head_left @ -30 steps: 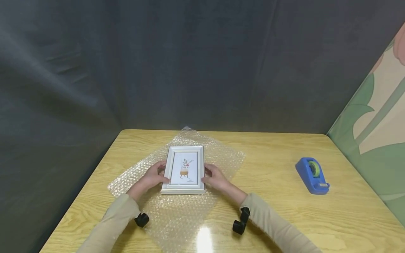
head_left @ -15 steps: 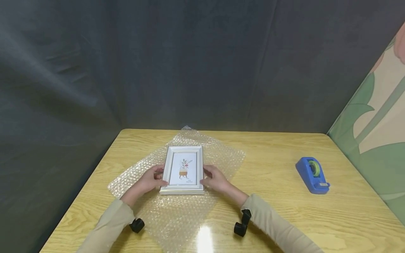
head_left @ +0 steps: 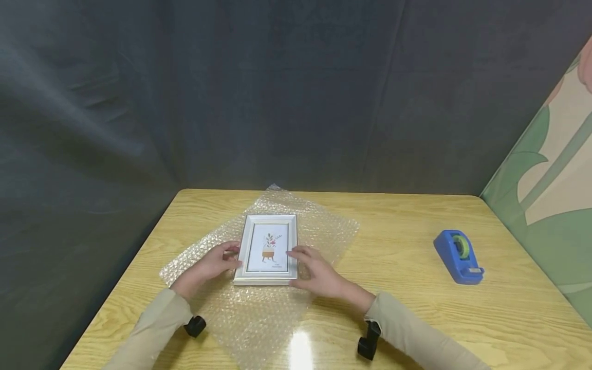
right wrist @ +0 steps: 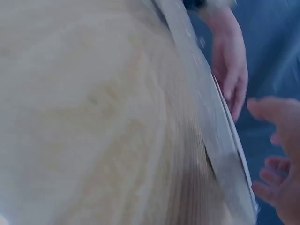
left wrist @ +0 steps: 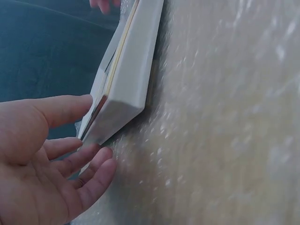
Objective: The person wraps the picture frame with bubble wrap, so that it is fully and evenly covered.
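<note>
A white picture frame [head_left: 268, 249], with a drawing of a potted plant in it, lies face up on a sheet of bubble wrap [head_left: 259, 324]. My left hand [head_left: 210, 267] is at the frame's left side, fingers loosely bent; in the left wrist view its thumb [left wrist: 72, 108] is close by a corner, and I cannot tell whether it touches. At the right side, my right hand [head_left: 324, 275] has its thumb and fingers spread by the frame's edge. The right wrist view shows that hand [right wrist: 283, 154] apart from the frame, holding nothing.
A blue tape dispenser [head_left: 455, 259] with a green roll stands on the wooden table [head_left: 393, 231] at the right. A dark curtain [head_left: 296, 97] hangs behind the table, and a leaf-patterned panel [head_left: 555, 205] borders its right side.
The frame has shifted slightly left. My right hand has let go of its edge, with fingers now spread and the wrist lower and farther right. My left hand has drawn back slightly left.
</note>
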`<state>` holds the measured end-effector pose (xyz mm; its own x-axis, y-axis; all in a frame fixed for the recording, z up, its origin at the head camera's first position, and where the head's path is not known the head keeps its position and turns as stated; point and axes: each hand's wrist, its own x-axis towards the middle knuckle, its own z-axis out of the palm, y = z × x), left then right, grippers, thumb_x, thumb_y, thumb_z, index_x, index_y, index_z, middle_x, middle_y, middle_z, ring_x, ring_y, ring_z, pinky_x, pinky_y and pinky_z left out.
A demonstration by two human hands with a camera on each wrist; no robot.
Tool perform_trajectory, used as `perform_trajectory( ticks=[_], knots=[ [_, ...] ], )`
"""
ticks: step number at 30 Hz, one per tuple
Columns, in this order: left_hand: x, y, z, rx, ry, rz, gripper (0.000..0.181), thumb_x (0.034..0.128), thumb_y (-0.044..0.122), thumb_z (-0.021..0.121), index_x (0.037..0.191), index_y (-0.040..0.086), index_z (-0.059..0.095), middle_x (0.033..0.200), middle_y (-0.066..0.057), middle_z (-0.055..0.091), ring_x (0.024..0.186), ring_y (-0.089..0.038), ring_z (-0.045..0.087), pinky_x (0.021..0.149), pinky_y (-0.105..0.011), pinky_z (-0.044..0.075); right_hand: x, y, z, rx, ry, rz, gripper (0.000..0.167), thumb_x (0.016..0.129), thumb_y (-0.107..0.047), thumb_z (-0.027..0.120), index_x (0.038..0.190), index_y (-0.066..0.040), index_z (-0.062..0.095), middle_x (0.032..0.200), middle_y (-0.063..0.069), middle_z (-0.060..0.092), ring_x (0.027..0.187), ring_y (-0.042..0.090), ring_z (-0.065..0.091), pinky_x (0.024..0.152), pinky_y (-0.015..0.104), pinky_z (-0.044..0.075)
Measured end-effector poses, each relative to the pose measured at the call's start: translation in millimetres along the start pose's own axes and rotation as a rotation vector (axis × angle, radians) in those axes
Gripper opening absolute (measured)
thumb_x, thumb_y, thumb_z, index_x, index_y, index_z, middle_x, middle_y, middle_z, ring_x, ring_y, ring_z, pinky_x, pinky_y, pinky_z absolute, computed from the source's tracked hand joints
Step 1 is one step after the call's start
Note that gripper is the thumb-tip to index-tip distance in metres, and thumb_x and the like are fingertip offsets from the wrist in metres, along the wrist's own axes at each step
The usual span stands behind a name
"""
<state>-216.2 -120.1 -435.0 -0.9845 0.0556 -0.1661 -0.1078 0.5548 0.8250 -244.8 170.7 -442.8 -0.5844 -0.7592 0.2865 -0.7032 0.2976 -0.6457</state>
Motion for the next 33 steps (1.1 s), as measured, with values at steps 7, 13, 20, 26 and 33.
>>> perform_trajectory(
  ticks=[7,13,20,26,33],
  knots=[
    [8.6,-1.9,-8.6,0.011,-0.045,0.042,0.065,0.0814,0.006,0.065,0.134,-0.011,0.031,0.132,-0.029,0.040,0.106,-0.037,0.051,0.087,-0.039,0.048,-22.9,-38,11,-0.218,-0.277,-0.274,0.068,0.070,-0.040,0.074,0.127,-0.013,0.050,0.124,0.000,0.051,0.115,0.013,0.046,0.099,0.027,0.038],
    [15.1,-2.8,-8.7,-0.025,-0.066,0.025,0.064,0.0790,0.000,0.065,0.134,-0.009,0.033,0.136,-0.030,0.035,0.108,-0.040,0.051,0.088,-0.039,0.048,-20.3,-55,21,-0.346,-0.293,-0.457,0.042,0.076,-0.030,0.069,0.114,-0.015,0.060,0.110,-0.005,0.058,0.103,0.005,0.053,0.094,0.014,0.037],
    [8.9,8.0,-0.8,-0.036,-0.069,0.040,0.064,0.0778,-0.005,0.063,0.133,-0.012,0.032,0.134,-0.032,0.035,0.107,-0.041,0.051,0.087,-0.039,0.049,-15.5,-56,12,-0.105,-0.091,-0.521,0.008,0.084,-0.012,0.063,0.091,-0.011,0.068,0.088,-0.004,0.066,0.085,0.001,0.059,0.082,0.007,0.042],
    [6.1,17.2,20.1,-0.065,-0.075,0.042,0.063,0.0776,-0.007,0.063,0.133,-0.010,0.034,0.133,-0.030,0.038,0.102,-0.038,0.055,0.082,-0.035,0.051,-23.0,-48,-10,0.109,0.064,-0.439,0.007,0.081,-0.003,0.064,0.088,-0.004,0.067,0.082,0.002,0.067,0.073,0.004,0.060,0.066,0.010,0.049],
    [-1.7,34.5,48.0,-0.130,-0.080,0.034,0.062,0.0758,-0.011,0.061,0.132,-0.008,0.037,0.130,-0.029,0.042,0.094,-0.030,0.057,0.072,-0.030,0.054,-33.2,-40,-27,0.187,0.158,-0.225,0.012,0.078,0.003,0.065,0.090,0.001,0.066,0.078,0.009,0.066,0.069,0.009,0.060,0.056,0.021,0.052]
  ],
)
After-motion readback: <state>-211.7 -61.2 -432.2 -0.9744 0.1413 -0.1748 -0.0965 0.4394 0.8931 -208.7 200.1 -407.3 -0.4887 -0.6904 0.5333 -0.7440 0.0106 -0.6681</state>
